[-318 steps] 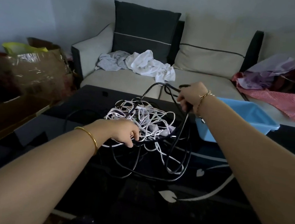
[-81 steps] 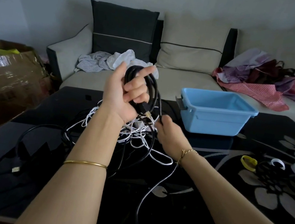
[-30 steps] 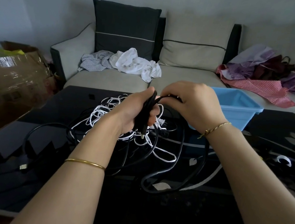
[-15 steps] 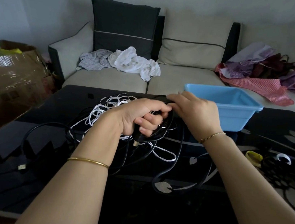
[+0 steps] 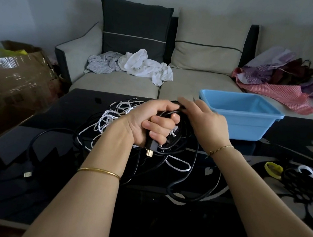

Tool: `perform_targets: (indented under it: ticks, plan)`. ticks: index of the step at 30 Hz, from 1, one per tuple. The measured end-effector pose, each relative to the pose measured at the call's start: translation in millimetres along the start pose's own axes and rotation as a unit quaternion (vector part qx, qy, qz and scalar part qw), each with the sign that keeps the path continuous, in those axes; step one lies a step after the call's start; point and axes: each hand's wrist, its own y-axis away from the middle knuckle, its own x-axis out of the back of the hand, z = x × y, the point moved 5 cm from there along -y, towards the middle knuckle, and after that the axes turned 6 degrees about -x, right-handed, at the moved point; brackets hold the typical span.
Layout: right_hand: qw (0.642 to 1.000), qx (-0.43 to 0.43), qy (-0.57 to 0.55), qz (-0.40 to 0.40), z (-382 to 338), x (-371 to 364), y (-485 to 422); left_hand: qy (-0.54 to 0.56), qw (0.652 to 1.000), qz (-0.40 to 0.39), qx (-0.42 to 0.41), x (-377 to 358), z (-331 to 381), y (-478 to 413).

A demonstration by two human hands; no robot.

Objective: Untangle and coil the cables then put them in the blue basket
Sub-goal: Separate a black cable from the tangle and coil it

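The left hand squeezes the looped black cable above the dark glass table, near the blue plastic basket; the right hand, fingers too blurry to read, should lay loops evenly.

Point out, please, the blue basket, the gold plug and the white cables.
blue basket (image 5: 247,129): head view, front wall.
gold plug (image 5: 149,153): head view, metal tip.
white cables (image 5: 111,115): head view, middle of the tangle.

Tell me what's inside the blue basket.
Only bare inner walls of the blue basket show, no cable. Its near wall hides part of the bottom, so anything low there is covered.
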Motion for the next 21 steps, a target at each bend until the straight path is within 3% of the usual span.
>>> perform_targets:
  ticks: [3,5,8,11,13,16,17,18,21]
  plan:
    - [0.998,-0.017,0.041,-0.047,6,-9,6,0.074,0.997,-0.024,-0.031,2,6,3]
    - [0.988,-0.072,0.048,-0.131,7,-16,10,0.133,0.988,-0.051,-0.052,3,11,6]
    - [0.957,-0.158,-0.037,-0.239,7,-29,19,0.184,0.976,-0.028,-0.114,8,19,6]
    - [0.914,-0.225,-0.195,-0.274,0,-33,23,0.191,0.962,0.030,-0.192,10,23,2]
    - [0.840,-0.311,-0.342,-0.285,-7,-35,24,0.237,0.939,0.045,-0.245,15,26,1]
    - [0.686,-0.397,-0.535,-0.292,-27,-39,30,0.288,0.901,0.076,-0.314,26,33,2]
    - [0.648,-0.405,-0.572,-0.298,-35,-39,31,0.293,0.892,0.095,-0.332,31,34,2]
    - [0.632,-0.403,-0.583,-0.313,-41,-38,32,0.293,0.882,0.118,-0.349,35,35,2]
    - [0.675,-0.359,-0.516,-0.385,-55,-30,30,0.266,0.863,0.187,-0.386,43,36,4]
